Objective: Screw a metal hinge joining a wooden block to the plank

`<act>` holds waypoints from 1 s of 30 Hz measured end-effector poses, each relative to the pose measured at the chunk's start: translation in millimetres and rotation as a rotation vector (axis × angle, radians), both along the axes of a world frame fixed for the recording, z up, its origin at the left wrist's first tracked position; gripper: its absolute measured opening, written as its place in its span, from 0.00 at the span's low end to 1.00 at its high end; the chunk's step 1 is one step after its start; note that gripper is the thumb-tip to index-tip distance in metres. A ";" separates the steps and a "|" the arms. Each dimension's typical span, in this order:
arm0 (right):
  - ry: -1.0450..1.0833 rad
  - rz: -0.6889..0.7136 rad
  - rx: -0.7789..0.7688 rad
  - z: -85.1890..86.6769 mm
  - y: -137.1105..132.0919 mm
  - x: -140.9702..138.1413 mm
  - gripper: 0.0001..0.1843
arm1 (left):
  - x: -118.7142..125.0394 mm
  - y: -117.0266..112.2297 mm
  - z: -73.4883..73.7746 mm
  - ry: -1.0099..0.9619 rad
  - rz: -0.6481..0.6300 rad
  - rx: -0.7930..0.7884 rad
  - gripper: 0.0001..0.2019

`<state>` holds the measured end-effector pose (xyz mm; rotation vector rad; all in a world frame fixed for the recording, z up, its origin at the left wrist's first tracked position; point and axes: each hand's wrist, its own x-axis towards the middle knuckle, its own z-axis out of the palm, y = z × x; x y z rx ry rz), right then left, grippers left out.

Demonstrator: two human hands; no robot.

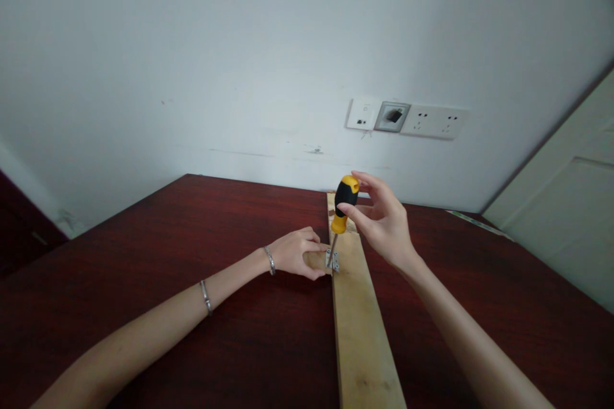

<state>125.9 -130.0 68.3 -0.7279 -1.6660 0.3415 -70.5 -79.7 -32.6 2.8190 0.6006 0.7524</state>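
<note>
My right hand [384, 217] grips the handle of a yellow and black screwdriver [346, 195] between thumb and fingers. Its metal shaft slants down to a small metal hinge [332, 260], where the tip meets the plate. The hinge lies across the left edge of a long wooden plank [362, 313] and a short piece of wood [314, 260] beside it. Curled around that short piece, my left hand [296, 252] holds it against the plank, with a fingertip close to the hinge. Whether a screw sits under the tip is too small to tell.
The plank lies on a dark red wooden table [230, 223] and runs toward the white wall [215, 64]. Socket plates [434, 121] with a black plug [394, 115] are on the wall. A pale door [570, 204] stands at the right, near a thin strip [480, 223] on the table.
</note>
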 end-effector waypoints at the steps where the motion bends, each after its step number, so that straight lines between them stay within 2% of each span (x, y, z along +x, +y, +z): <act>1: -0.012 0.000 0.000 1.0 -0.3 0.4 0.24 | -0.1 0.2 -0.3 0.002 0.000 -0.001 0.26; 5: -0.076 -0.001 0.001 6.1 -3.0 2.8 0.21 | -0.2 1.1 -1.5 0.007 0.003 -0.001 0.27; 11: -0.111 0.075 -0.014 12.6 -9.0 8.4 0.18 | -0.1 1.0 -1.8 -0.004 -0.008 0.010 0.27; 17: -0.114 -0.003 -0.009 10.2 -5.0 8.6 0.20 | 0.0 0.2 -0.8 -0.005 0.001 -0.012 0.26; 22: -0.122 -0.019 -0.003 12.8 -6.7 5.3 0.16 | 0.1 0.6 -1.7 -0.005 0.004 -0.006 0.27; 30: -0.130 0.085 -0.032 17.1 -12.0 10.0 0.17 | 0.2 0.9 -3.3 -0.040 -0.009 -0.002 0.27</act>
